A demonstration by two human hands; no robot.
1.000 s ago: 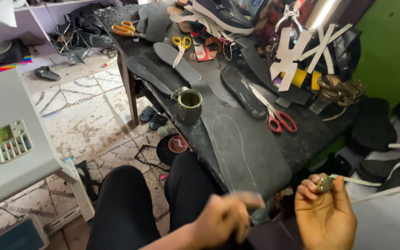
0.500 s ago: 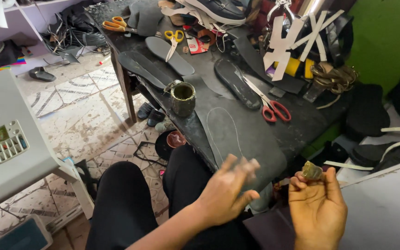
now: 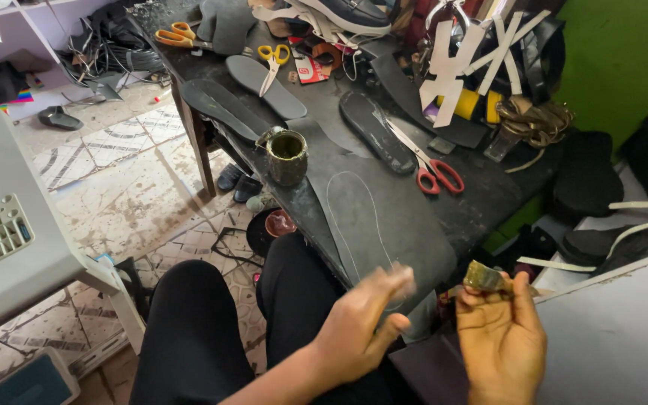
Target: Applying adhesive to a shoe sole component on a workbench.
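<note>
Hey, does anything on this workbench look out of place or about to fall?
The glue-caked pot sits right at the edge of the black bench, by the chalked sole outline. Otherwise just working clutter: scissors, soles.

Clutter on our dark work surface (image 3: 489, 202)

We see red-handled scissors (image 3: 433, 171) beside a black sole (image 3: 375, 131), yellow scissors (image 3: 271, 61), orange scissors (image 3: 175, 35) and a grimy tin cup (image 3: 287, 156).
</note>
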